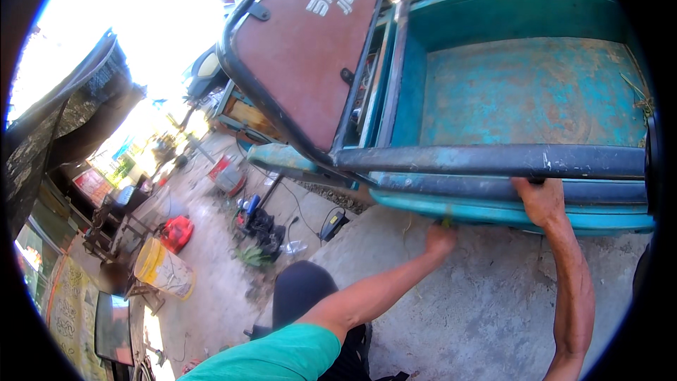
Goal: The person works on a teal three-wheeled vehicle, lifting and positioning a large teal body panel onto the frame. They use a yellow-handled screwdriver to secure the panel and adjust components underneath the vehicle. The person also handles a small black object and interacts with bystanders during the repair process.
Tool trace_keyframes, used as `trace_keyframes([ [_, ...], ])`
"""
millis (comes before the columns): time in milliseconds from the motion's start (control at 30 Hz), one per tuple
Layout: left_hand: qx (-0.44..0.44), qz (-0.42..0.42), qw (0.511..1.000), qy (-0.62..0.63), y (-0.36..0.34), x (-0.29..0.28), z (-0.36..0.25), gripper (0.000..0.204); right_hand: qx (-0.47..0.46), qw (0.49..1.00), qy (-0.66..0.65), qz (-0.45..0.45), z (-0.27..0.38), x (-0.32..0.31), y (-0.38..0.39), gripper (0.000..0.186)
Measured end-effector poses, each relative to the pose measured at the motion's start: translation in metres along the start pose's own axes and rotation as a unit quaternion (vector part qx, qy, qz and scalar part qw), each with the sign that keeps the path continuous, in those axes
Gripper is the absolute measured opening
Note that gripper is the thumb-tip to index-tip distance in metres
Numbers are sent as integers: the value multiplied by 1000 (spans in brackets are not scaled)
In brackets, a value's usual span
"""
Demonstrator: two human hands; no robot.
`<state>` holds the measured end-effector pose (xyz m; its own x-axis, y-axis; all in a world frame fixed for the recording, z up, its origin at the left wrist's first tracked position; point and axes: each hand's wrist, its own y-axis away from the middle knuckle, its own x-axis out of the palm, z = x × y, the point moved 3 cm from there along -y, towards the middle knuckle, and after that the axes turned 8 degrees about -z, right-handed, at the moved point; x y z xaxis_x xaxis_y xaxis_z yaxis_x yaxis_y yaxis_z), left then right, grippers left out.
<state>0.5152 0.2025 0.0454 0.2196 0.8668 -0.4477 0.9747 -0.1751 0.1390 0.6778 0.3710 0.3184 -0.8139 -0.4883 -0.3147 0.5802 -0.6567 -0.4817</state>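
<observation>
A teal cargo tricycle point(451, 206) with a worn, rust-marked bed point(522, 92) stands in front of me. Along its near side run a thick dark upper rail point(486, 160) and a lower dark rail point(451, 185). My left hand point(441, 240) is closed in a fist just below the teal side edge. A small yellow-green bit shows at its fingers; the rest of what it holds is hidden. My right hand point(544, 202) reaches up to the lower rail, its fingers curled round it and partly hidden beneath the upper rail.
A reddish-brown panel point(303, 49) in a black frame rises at the bed's left end. On the ground lie a yellow-white bucket point(164, 268), a red-grey bucket point(227, 176), a red bag point(176, 233), a black charger-like box point(333, 226) and cables. People stand beyond the tricycle.
</observation>
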Motion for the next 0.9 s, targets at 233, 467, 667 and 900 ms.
trace_keyframes([
  [233, 44, -15, 999, -7, -10, 3, 17, 30, -16, 1000, -13, 4, -1, 3, -2, 24],
  [467, 32, 28, 999, 20, -11, -8, 13, 32, -24, 1000, -10, -9, 1, 3, -1, 25],
  [667, -52, 109, 990, 66, 11, -37, -21, 29, -35, 999, -9, -16, 0, 3, -1, 25],
  [900, -57, 157, 986, -2, 0, -55, -19, 26, -28, 999, -16, -12, -3, 4, -1, 25],
])
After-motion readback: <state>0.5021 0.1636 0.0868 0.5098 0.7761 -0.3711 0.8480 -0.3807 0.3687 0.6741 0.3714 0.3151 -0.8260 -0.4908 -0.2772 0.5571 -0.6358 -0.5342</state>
